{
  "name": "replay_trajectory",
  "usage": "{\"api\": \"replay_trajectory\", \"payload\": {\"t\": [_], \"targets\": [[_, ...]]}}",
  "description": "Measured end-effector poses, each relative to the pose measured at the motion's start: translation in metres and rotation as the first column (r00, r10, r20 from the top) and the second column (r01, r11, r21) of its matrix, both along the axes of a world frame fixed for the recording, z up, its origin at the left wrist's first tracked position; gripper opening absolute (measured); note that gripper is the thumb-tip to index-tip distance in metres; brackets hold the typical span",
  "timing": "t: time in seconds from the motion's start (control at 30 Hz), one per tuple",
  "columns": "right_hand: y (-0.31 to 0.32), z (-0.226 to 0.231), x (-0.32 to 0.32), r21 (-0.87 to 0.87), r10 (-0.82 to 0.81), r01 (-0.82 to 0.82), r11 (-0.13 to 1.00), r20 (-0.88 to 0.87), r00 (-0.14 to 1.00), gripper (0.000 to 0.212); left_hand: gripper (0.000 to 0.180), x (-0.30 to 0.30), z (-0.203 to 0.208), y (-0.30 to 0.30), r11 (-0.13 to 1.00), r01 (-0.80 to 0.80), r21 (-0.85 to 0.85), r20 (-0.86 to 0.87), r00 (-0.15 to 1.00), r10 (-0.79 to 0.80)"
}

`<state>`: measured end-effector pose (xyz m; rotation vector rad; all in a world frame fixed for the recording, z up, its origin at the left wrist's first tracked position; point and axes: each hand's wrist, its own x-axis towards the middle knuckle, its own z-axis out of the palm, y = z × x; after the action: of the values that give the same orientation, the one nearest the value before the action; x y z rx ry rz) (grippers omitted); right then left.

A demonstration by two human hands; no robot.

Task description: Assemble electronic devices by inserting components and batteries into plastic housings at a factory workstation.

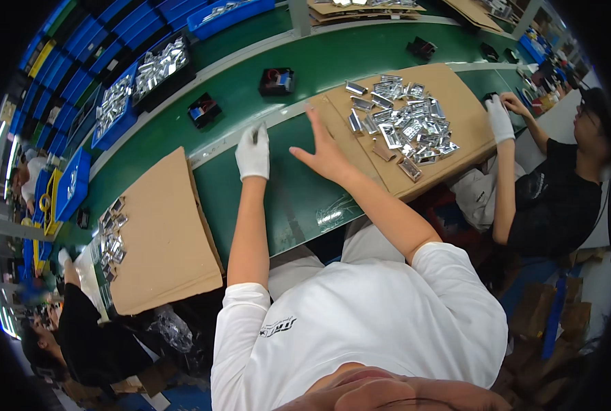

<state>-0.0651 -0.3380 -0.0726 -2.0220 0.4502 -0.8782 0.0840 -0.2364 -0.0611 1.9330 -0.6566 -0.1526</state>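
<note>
Silvery, mirror-bright parts (415, 128) on cardboard (468, 103); right fingers (317, 130) wide apart, grip of left fingers (262, 137) unclear

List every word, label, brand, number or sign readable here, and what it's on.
Dark lettering on the wearer's white shirt: inverted, not transcribed.
Faint marks on the pale table strip: too small to read.
Print on the co-worker's black shirt: too small to read.

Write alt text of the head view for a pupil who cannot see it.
A white-gloved left hand and a bare right hand are apart over a green worktable. On either side, brown cardboard sheets carry shiny silver metal pieces; a person in black is at right.
</note>
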Motion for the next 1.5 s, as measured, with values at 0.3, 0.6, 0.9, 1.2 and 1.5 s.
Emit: {"api": "replay_trajectory", "payload": {"t": [0.3, 0.6, 0.9, 1.2, 1.5], "targets": [[-0.289, 0.015, 0.020, -0.361, -0.499, 0.375, 0.854, -0.363, 0.786, 0.047, 0.021, -0.011, -0.040, -0.015, 0.983, 0.149, 0.104, 0.204, 0.965, -0.168], [-0.425, -0.021, -0.023, -0.600, -0.806, 0.543, 0.587, -0.493, 0.328, 0.031, 0.014, -0.014, -0.040, -0.011, 0.982, 0.052, 0.182, 0.322, 0.940, -0.110], [-0.343, 0.013, 0.045, -0.798, -0.527, -0.019, 0.603, -0.416, 0.741, 0.009, 0.015, -0.016, -0.036, -0.019, 0.992, 0.023, 0.124, 0.293, 0.954, -0.059], [-0.040, 0.049, 0.014, -0.439, 0.268, -0.537, 0.721, -0.537, 0.800, 0.016, 0.026, -0.009, -0.024, -0.001, 0.944, 0.002, -0.330, 0.614, 0.760, 0.213], [-0.026, 0.044, 0.002, -0.405, -0.219, -0.012, 0.914, -0.518, 0.827, 0.031, 0.017, -0.077, 0.051, 0.033, 0.921, -0.098, 0.377, 0.590, 0.792, -0.157]]}}
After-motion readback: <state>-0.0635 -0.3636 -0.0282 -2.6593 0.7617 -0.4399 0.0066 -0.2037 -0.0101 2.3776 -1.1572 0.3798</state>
